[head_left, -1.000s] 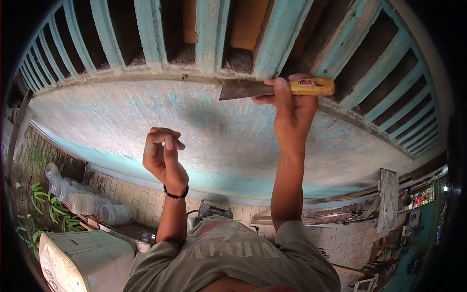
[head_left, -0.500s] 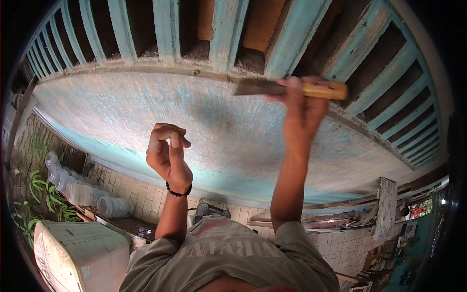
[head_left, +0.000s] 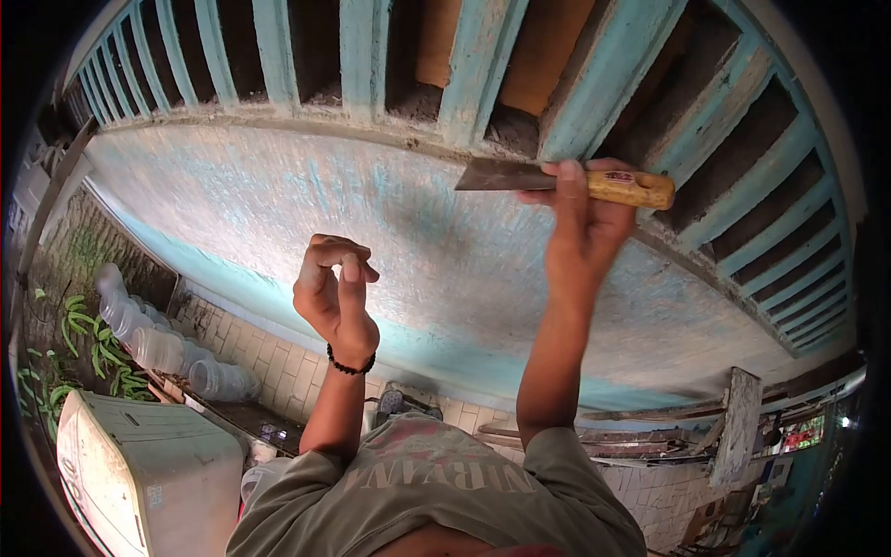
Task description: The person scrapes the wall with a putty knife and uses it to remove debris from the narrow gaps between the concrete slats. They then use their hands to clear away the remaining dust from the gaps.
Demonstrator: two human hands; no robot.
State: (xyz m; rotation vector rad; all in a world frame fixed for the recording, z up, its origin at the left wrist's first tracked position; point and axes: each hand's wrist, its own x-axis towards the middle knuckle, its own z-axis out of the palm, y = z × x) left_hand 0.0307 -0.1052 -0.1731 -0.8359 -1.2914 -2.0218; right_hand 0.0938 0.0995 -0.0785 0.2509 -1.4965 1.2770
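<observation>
My right hand [head_left: 587,218] is wrapped round the yellow handle [head_left: 640,189] of a paint scraper. The scraper's dark flat blade [head_left: 501,174] points left, level with the ledge under the bars. Behind it is a wall [head_left: 278,200] of worn, patchy paint with turquoise streaks and a bluer band lower down. My left hand [head_left: 336,288] is raised in front of that wall with fingers curled in toward the thumb; nothing shows in it. A dark beaded bracelet [head_left: 351,362] circles the left wrist.
Turquoise bars [head_left: 362,65] rise above the wall's dusty ledge. Clear plastic containers [head_left: 223,381] and a white appliance-like box [head_left: 148,464] stand at lower left, near green plants [head_left: 93,334]. An upright weathered board [head_left: 736,427] and long planks are at right, over a tiled floor [head_left: 278,371].
The view has shifted, so bars and wall sit further right and slightly lower. The scraper, blurred before, is now sharper, and its blade reaches less far across the wall. My left hand keeps its curled pose.
</observation>
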